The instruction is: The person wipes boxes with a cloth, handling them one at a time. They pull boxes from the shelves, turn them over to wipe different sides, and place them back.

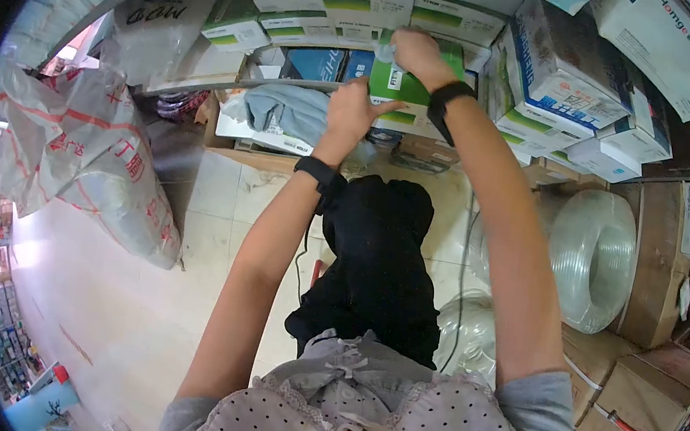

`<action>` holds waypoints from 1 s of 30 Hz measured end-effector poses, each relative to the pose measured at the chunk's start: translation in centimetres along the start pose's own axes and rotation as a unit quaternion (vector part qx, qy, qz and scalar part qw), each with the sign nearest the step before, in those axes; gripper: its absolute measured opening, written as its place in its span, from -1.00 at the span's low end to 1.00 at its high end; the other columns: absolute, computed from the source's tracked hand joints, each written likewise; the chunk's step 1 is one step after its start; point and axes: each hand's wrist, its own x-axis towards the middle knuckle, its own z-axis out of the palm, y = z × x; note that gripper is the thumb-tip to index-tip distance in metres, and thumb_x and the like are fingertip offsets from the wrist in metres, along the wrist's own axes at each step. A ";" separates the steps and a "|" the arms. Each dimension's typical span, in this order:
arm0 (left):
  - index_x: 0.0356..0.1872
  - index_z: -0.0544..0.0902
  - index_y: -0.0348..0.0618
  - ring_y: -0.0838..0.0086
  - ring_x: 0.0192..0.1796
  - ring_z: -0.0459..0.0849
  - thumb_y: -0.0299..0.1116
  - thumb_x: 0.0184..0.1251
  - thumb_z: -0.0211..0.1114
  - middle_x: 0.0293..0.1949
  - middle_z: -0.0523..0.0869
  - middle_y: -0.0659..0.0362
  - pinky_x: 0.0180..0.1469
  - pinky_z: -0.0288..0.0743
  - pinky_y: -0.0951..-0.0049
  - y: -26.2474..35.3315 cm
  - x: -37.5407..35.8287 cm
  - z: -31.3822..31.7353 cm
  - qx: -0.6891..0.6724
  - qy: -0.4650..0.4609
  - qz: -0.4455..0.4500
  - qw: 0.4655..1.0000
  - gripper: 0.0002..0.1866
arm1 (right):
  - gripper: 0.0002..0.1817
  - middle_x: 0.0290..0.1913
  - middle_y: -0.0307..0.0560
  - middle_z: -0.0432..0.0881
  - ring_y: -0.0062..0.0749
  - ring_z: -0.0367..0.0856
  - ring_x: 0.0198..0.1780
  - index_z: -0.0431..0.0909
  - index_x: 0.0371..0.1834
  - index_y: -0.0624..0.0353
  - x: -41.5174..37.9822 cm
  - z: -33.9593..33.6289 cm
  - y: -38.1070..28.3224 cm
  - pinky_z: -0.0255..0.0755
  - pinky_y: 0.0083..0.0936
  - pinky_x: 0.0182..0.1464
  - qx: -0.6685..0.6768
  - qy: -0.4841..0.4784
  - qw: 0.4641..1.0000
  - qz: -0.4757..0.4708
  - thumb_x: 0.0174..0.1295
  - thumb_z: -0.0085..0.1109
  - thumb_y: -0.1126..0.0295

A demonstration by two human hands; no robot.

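Note:
A green and white cardboard box (392,82) stands at the shelf edge in front of me. My left hand (352,113) holds its left side, with the thumb stretched across the front and the fingers mostly hidden. Over the top of the box, my right hand (418,52) is closed on a pale bluish crumpled cloth (385,50); the fingertips are hard to make out. Just left of my left hand, a grey-blue cloth (287,112) lies on the lower shelf. Blue boxes (315,64) sit behind my left hand.
Stacked white and green boxes (367,1) fill the shelf behind. More boxes (565,70) pile up on the right, above coiled clear tubing (591,261) and brown cartons (638,424). On the left, a large plastic bag (103,151) stands on the tiled floor (126,318).

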 end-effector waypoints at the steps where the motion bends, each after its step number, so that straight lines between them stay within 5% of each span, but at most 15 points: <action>1: -0.39 0.63 -0.33 0.03 -0.33 0.68 0.22 -0.20 0.48 -0.44 0.68 -0.12 -0.30 0.55 0.16 -0.2 0.1 0.4 -0.009 0.001 0.002 1.000 -0.32 | -0.78 -0.11 0.21 0.63 0.05 0.63 -0.09 0.62 -0.23 0.27 0.9 -0.6 0.0 0.55 -0.15 -0.10 -0.007 -0.005 0.999 0.039 0.09 0.06 0.46; 6: -0.38 0.60 -0.37 0.00 -0.30 0.67 0.19 -0.23 0.50 -0.42 0.67 -0.15 -0.26 0.55 0.17 -0.4 0.3 0.3 -0.001 -0.014 -0.015 1.000 -0.30 | -0.75 -0.06 0.24 0.62 0.07 0.61 0.00 0.63 -0.20 0.33 2.9 -1.1 -0.9 0.52 -0.20 0.01 0.009 0.032 0.992 0.124 0.12 0.00 0.48; 10: -0.46 0.59 -0.36 0.01 -0.31 0.67 0.21 -0.25 0.51 -0.44 0.67 -0.14 -0.26 0.55 0.16 -0.4 0.6 -0.1 0.003 -0.036 -0.015 0.999 -0.31 | -0.76 -0.14 0.20 0.64 0.06 0.64 -0.09 0.66 -0.25 0.27 2.8 1.0 0.1 0.53 -0.18 -0.02 -0.054 0.049 0.996 0.051 0.12 0.02 0.44; 14: -0.44 0.60 -0.34 0.03 -0.31 0.68 0.18 -0.26 0.52 -0.42 0.67 -0.13 -0.25 0.56 0.18 -0.4 0.9 0.0 0.006 -0.038 -0.008 0.999 -0.33 | -0.80 -0.19 0.19 0.63 0.05 0.63 -0.13 0.70 -0.30 0.11 -2.0 -0.3 -1.4 0.51 -0.16 -0.05 -0.005 -0.054 0.998 0.025 -0.01 0.16 0.45; 17: -0.40 0.59 -0.33 0.04 -0.31 0.68 0.13 -0.25 0.54 -0.43 0.67 -0.12 -0.28 0.55 0.17 -1.2 0.7 0.4 0.013 -0.020 0.013 1.000 -0.35 | -0.81 -0.26 0.16 0.63 0.07 0.61 -0.21 0.69 -0.33 0.15 -6.4 -2.2 -2.4 0.50 -0.13 -0.11 0.019 -0.032 0.991 -0.132 -0.04 0.18 0.45; 20: -0.38 0.57 -0.33 0.02 -0.33 0.67 0.11 -0.21 0.53 -0.43 0.67 -0.12 -0.29 0.54 0.15 -1.7 0.3 0.9 -0.016 -0.008 0.034 0.999 -0.36 | -0.83 -0.34 0.17 0.60 0.08 0.59 -0.25 0.67 -0.37 0.21 -6.6 -1.0 -1.7 0.49 -0.13 -0.12 0.085 0.044 0.986 -0.136 -0.05 0.19 0.43; 26: -0.52 0.55 -0.30 0.14 -0.51 0.66 0.13 -0.19 0.53 -0.61 0.63 -0.03 -0.41 0.51 0.27 -2.9 -0.3 1.7 -0.017 -0.018 0.011 1.000 -0.39 | -0.83 -0.19 0.23 0.61 0.11 0.61 -0.12 0.64 -0.34 0.28 -0.3 -0.3 -2.6 0.52 -0.16 -0.06 -0.021 -0.009 0.998 0.060 0.05 0.12 0.45; 30: -0.51 0.57 -0.29 0.28 -0.62 0.59 0.26 -0.19 0.48 -0.71 0.57 0.08 -0.44 0.47 0.34 -3.1 0.0 1.0 -0.105 -0.048 -0.028 0.993 -0.33 | -0.80 -0.12 0.24 0.60 0.15 0.61 -0.07 0.63 -0.27 0.27 2.7 0.5 -1.9 0.51 -0.12 -0.03 -0.003 0.032 0.995 0.098 0.07 0.10 0.45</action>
